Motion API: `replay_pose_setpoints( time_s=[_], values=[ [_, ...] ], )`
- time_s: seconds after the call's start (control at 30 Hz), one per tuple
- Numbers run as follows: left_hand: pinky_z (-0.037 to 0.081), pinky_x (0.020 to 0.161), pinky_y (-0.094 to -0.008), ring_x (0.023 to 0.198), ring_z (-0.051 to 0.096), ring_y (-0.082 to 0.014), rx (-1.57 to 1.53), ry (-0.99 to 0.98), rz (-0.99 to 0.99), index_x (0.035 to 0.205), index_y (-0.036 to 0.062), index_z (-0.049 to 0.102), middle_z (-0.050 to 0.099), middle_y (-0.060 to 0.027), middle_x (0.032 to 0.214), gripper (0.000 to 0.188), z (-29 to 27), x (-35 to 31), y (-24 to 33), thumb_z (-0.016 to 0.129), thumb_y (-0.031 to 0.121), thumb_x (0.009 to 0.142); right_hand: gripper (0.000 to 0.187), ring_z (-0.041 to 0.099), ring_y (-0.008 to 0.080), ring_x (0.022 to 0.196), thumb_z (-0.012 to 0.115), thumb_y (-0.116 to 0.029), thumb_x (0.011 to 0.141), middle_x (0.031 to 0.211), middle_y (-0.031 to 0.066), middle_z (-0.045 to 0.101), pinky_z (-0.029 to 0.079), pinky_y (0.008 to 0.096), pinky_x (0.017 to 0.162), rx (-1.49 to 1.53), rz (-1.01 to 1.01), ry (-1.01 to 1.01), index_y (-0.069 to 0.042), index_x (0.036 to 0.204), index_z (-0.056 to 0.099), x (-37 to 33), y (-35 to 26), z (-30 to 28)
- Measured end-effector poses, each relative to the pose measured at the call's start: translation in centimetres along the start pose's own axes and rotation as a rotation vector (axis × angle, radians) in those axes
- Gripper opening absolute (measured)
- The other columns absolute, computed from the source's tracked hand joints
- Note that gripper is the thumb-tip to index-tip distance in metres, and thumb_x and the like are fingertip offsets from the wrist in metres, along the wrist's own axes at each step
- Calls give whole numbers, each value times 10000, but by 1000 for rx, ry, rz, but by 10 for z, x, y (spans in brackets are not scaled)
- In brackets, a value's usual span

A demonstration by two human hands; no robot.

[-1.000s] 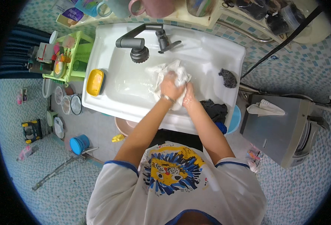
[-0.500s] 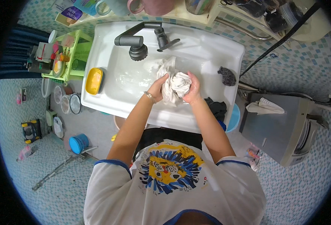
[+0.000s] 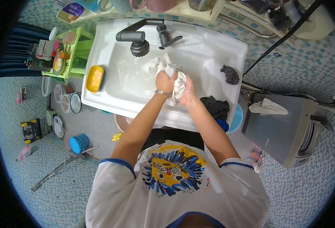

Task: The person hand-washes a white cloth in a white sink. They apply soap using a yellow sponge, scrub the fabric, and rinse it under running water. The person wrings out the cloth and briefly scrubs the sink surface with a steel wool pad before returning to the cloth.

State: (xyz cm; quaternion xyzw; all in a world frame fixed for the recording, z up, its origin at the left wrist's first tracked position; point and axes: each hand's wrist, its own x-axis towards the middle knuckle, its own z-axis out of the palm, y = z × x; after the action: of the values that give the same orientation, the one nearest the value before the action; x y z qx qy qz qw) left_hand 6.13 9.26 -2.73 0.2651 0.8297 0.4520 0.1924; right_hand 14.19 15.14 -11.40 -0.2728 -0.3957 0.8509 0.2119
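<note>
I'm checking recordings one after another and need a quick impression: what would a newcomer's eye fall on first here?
First, the bunched white cloth held between the left hand and right hand in the white washbasin. Next, the dark grey faucet at the basin's back and the yellow soap dish on its left rim. Below, the yellow-and-blue animal print on the shirt stands out.

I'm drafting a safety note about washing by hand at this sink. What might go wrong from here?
The dark cloth lies at the sink's front edge, near the right forearm, so a bump might knock it off. The bracelet just behind the left hand is close to the white cloth and could snag it. Water in the sink might splash out.
</note>
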Motion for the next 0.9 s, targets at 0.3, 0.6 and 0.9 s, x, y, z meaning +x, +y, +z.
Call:
replay_pose_setpoints(
  time_s=[0.3,0.6,0.9],
  values=[
    [478,680,-361,741,610,-351,73,-176,34,895,-18,616,631,-195,785,267,-6,4,23,613,188,725,406,556,243,980,458,-366,836,1047,111,578,470,418,842,399,580,307,-32,1053,538,-19,-93,43],
    [486,721,-419,820,606,-377,578,-328,-51,1150,-26,482,613,-239,891,577,17,0,-53,625,300,696,376,551,222,901,536,-278,829,981,89,570,449,349,776,-411,318,455,2,1080,521,59,46,-84],
    [478,737,-408,854,576,-361,178,-77,296,977,66,603,599,-173,945,323,21,-34,-2,591,247,709,414,566,225,965,481,-369,871,1087,88,567,470,387,819,402,522,21,-51,1135,509,31,54,-64]
  ],
)
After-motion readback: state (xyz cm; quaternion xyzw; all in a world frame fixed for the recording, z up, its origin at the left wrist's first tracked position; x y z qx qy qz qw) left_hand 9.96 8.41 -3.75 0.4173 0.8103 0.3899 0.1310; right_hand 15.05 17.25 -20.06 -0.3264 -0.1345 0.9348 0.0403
